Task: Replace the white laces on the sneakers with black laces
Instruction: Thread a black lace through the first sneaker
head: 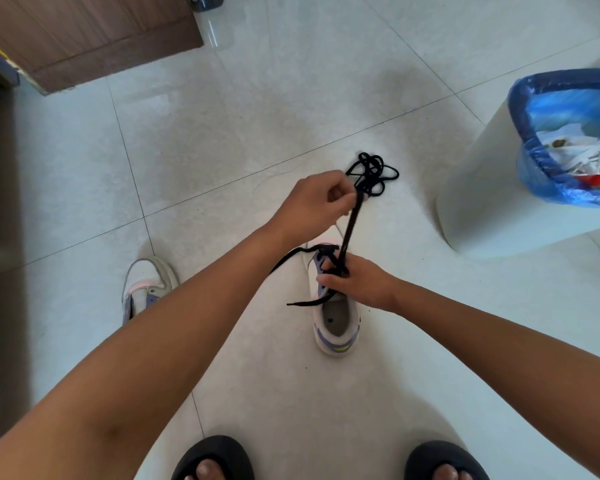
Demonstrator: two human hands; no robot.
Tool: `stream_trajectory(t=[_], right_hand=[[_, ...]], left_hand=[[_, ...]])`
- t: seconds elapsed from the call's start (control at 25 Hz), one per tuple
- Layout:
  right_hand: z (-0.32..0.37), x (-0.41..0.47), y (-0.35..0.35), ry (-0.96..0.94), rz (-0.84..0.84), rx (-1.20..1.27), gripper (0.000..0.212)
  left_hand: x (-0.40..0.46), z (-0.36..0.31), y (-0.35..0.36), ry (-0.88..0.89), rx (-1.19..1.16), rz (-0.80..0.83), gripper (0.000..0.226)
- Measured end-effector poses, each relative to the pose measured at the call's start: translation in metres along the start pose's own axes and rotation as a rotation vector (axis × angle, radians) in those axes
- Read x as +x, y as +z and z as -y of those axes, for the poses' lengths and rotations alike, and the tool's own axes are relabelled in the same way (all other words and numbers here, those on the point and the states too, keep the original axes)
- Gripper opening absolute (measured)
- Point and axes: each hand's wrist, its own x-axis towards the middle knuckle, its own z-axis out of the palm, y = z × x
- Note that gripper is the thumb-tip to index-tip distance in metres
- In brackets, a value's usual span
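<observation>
1. Progress check: the sneaker (336,317) in the middle of the tile floor (222,133) has no white lace visible on it, and a black lace (350,223) is already partway through the eyelets near the toe. So I'd say this shoe is somewhere in the early-to-middle lacing stage.

2. The second sneaker (146,285) sits well off to the left, partly hidden behind the forearm. I can't see any lace on it, so it probably still needs doing.

3. A second bundle of black lace (373,173) is lying on the floor just past the hands, looks like the spare for shoe two.

4. White laces (593,161) seem to be dumped in the bin with the blue liner (534,98) on the right.

5. Left hand (317,199) is raised above the shoe, fingers curled, pinching the lace strand and holding it taut and upward.

6. Right hand (357,280) is down on the shoe's tongue area, fingers curled around the lace where it meets the eyelets.

7. A loose lace end trails left off the shoe near the opening.
</observation>
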Motion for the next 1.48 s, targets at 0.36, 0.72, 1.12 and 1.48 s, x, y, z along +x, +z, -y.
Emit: stream_trajectory(t=[0.36, 0.72, 1.12, 1.48], right_hand=[[0.011, -0.005, -0.005, 0.109, 0.041, 0.176, 0.047], [-0.009, -0.011, -0.024, 0.290, 0.242, 0.845, 0.023], [-0.002, -0.022, -0.009, 0.117, -0.108, 0.409, 0.031], [-0.014, -0.010, 0.008, -0.036, -0.405, 0.161, 0.026]], left_hand=[[-0.022, 0.060, 0.013, -0.200, 0.118, 0.437, 0.021], [-0.053, 0.045, -0.031, -0.347, 0.285, 0.823, 0.023], [-0.040, 0.076, 0.038, -0.268, -0.015, 0.387, 0.037], [-0.044, 0.085, 0.038, -0.255, -0.190, 0.293, 0.030]])
